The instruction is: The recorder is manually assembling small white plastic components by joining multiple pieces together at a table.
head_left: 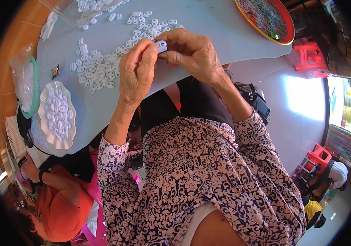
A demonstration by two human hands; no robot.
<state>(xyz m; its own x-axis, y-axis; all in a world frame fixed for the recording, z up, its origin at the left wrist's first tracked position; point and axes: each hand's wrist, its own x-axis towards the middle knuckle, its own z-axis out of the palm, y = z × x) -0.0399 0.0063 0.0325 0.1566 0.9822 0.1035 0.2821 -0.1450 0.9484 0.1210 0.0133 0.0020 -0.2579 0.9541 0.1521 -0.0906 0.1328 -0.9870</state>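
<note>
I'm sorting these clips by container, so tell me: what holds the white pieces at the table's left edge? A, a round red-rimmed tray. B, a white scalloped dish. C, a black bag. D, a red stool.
B: the white pieces at the left edge lie heaped in a white dish with a wavy scalloped rim, resting on the grey table.

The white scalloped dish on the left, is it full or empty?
Full: the dish holds a heap of small white plastic pieces.
</note>
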